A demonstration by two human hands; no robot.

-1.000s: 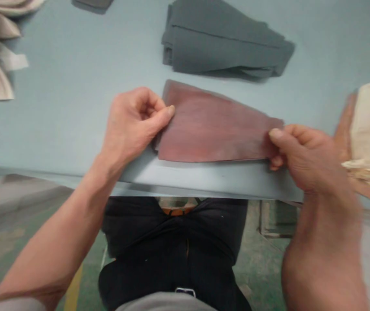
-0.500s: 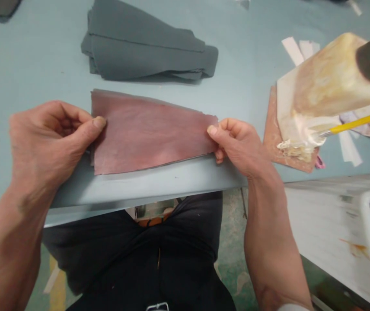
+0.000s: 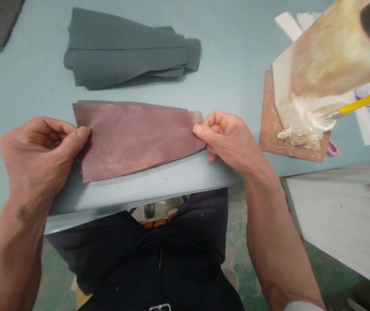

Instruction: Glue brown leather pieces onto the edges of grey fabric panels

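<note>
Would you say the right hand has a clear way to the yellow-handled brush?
Probably yes: the right hand pinches the reddish piece and must let go first, but nothing tall stands between it and the yellow-handled brush.

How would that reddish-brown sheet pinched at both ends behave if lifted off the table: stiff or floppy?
Probably floppy: the reddish-brown sheet is thin, lies flat on the table and would likely sag between the left hand and right hand. Likely light, since thumb pinches at its ends hold it. Its dull surface looks unlikely to slip.
</note>
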